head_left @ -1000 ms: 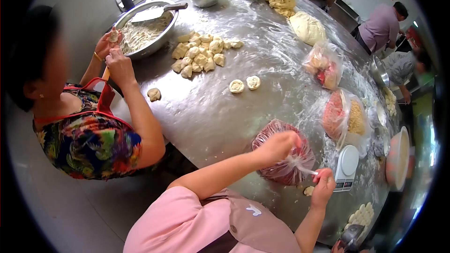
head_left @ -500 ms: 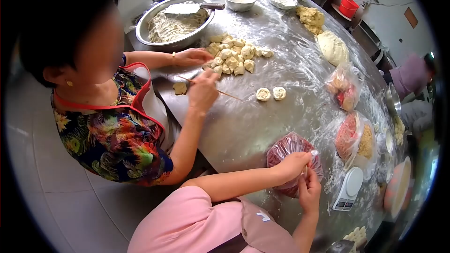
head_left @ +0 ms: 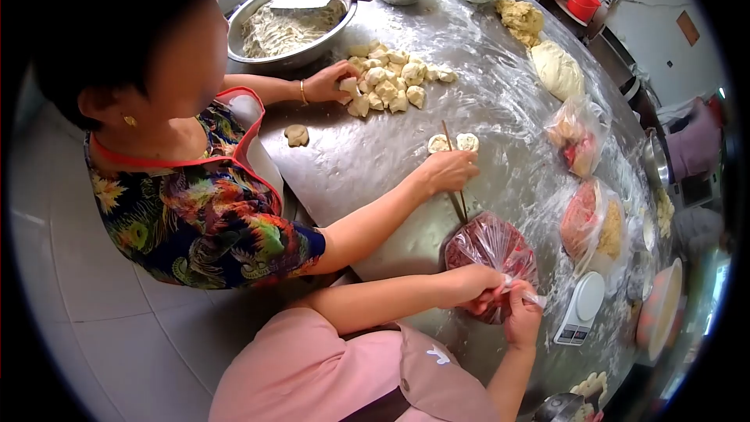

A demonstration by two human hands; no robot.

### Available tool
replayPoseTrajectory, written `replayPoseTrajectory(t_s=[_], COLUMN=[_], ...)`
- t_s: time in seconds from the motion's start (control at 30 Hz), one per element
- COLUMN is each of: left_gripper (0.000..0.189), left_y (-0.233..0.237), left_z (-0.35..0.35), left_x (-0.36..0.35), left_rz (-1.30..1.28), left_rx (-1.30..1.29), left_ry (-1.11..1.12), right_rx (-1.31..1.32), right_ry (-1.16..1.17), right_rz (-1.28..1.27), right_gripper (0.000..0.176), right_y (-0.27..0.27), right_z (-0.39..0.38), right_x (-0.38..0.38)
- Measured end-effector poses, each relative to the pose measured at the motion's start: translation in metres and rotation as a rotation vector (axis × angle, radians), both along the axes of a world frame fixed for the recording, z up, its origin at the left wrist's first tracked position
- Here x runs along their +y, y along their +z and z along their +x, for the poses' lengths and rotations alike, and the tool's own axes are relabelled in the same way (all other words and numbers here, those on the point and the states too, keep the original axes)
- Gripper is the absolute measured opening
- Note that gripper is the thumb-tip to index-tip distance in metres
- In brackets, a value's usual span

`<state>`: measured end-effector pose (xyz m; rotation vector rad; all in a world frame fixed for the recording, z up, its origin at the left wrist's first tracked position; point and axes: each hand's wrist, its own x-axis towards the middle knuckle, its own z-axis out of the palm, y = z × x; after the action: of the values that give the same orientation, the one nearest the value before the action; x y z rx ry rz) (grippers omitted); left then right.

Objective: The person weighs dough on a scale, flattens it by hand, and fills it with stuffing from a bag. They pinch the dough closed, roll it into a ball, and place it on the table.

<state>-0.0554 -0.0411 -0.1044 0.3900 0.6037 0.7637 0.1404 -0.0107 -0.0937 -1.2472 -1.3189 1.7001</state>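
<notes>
A clear plastic bag (head_left: 488,238) of dark red filling rests on the metal table in front of me. My left hand (head_left: 475,285) is closed round its gathered neck. My right hand (head_left: 522,314) pinches the twisted end of the bag just beside it, with a short tail of plastic sticking out. Beyond the bag lie two small round dough pieces (head_left: 467,142), close together. A co-worker's hand (head_left: 451,170) holds a thin stick (head_left: 446,134) right over them.
The co-worker's other hand (head_left: 332,80) touches a heap of dough pieces (head_left: 391,78). Behind stands a large metal bowl (head_left: 312,59) with a cleaver (head_left: 301,0) across it. To the right are a white scale (head_left: 582,306), a bag of pink and yellow filling (head_left: 580,223) and a dough mass (head_left: 556,70).
The co-worker's hand with the stick has swung right to the two round dough pieces; their other hand has taken a dough piece. My hands have pulled the bag's neck out into a twisted tail.
</notes>
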Motion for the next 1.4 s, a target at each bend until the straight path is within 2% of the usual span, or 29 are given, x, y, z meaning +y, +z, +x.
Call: replayPoseTrajectory(t_s=[0.07,0.2,0.23,0.3,0.33,0.37,0.43,0.57,0.63,0.7,0.73,0.83,0.93,0.97,1.03,1.07,1.1,1.13,1.17,1.23,1.33,1.4], left_gripper=[0.028,0.025,0.022,0.018,0.017,0.014,0.013,0.02,0.023,0.022,0.021,0.016,0.014,0.014,0.013,0.012,0.012,0.011,0.009,0.01,0.011,0.012], left_y=[-0.001,-0.002,0.007,0.001,-0.007,-0.017,-0.02,-0.032,-0.035,-0.034,-0.033,-0.038,-0.038,-0.033,-0.038,-0.045,-0.048,-0.05,-0.052,-0.058,-0.06,-0.059], left_z=[-0.005,-0.011,-0.013,-0.009,-0.006,0.005,0.013,0.028,0.031,0.024,0.021,0.016,0.009,0.007,0.005,0.008,0.01,0.011,0.013,0.021,0.014,0.013], left_x=[-0.007,0.001,0.006,0.021,0.028,0.03,0.027,0.03,0.037,0.046,0.049,0.056,0.056,0.055,0.057,0.058,0.058,0.058,0.058,0.057,0.055,0.051], left_rz=[0.178,0.73,0.822,1.054,1.17,1.108,1.081,1.038,1.013,0.972,0.946,0.975,0.999,1.004,1.002,1.06,1.116,1.174,1.134,1.16,1.172,1.185], left_rx=[0.211,0.902,0.956,0.933,0.922,0.786,0.831,0.864,0.909,0.935,0.943,0.87,0.817,0.801,0.754,0.766,0.775,0.787,0.806,0.99,1.203,1.308], left_ry=[-0.123,0.479,0.65,0.469,0.372,0.259,0.259,0.295,0.274,0.149,0.087,0.084,0.061,0.038,0.039,0.125,0.211,0.295,0.238,0.316,0.31,0.235], right_rx=[-0.042,-0.153,-0.243,-0.423,-0.446,-0.478,-0.517,-0.67,-0.718,-0.768,-0.731,-0.635,-0.523,-0.465,-0.156,-0.009,0.093,0.117,0.141,0.093,-0.031,-0.212], right_ry=[0.018,0.11,0.16,0.255,0.245,0.235,0.201,0.033,-0.022,-0.038,-0.053,-0.075,0.086,0.124,-0.01,-0.069,-0.169,-0.138,-0.108,-0.106,0.004,0.053], right_rz=[0.059,0.102,0.235,0.512,0.562,0.612,0.774,1.076,1.137,1.188,1.201,1.232,0.98,0.785,0.37,0.153,0.139,0.115,0.094,0.007,-0.014,0.096], right_gripper=[0.013,0.007,0.006,0.006,0.007,0.008,0.01,0.015,0.014,0.014,0.014,0.015,0.015,0.011,0.011,0.013,0.031,0.034,0.038,0.046,0.045,0.045], right_y=[0.005,0.015,0.014,0.014,0.011,0.014,0.023,0.001,-0.015,-0.024,-0.027,-0.025,-0.016,-0.018,-0.026,-0.028,-0.028,-0.03,-0.033,-0.036,-0.031,-0.031], right_z=[0.0,-0.005,-0.007,-0.011,-0.014,-0.015,-0.019,-0.015,-0.015,-0.015,-0.014,-0.015,-0.003,0.007,0.017,0.018,0.006,0.005,0.008,0.011,0.02,0.024], right_x=[0.0,0.001,0.0,0.0,-0.001,-0.001,-0.002,0.005,0.01,0.014,0.015,0.017,0.023,0.023,0.016,0.014,0.009,0.01,0.011,0.01,0.001,-0.003])
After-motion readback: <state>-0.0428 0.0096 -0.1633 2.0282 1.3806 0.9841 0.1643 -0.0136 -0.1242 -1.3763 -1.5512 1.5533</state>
